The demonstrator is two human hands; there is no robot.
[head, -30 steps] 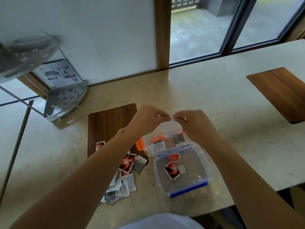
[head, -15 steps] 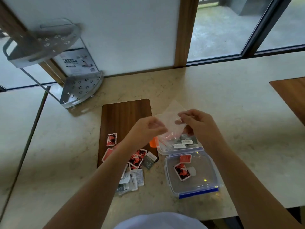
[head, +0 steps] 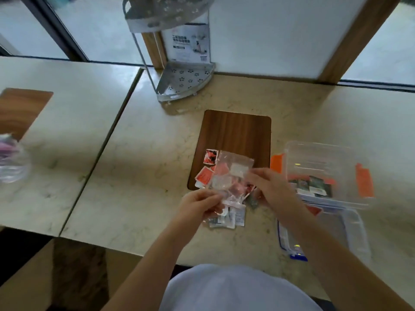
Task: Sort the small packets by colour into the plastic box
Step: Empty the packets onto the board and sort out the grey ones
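Packets (head: 205,176), red and white, lie scattered beside clear plastic box (head: 323,167).

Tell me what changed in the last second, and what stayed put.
Both hands, left hand and right hand, carried the clear plastic bag from above the orange-latched box leftward, over the loose packets. The view also swung left. Both hands still pinch the bag; the boxes, packets and wooden board stayed where they were.

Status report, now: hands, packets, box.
Left hand and right hand both pinch a clear plastic bag over the loose packets. Orange-clip box open at right, dark packets inside. Nothing in the way.
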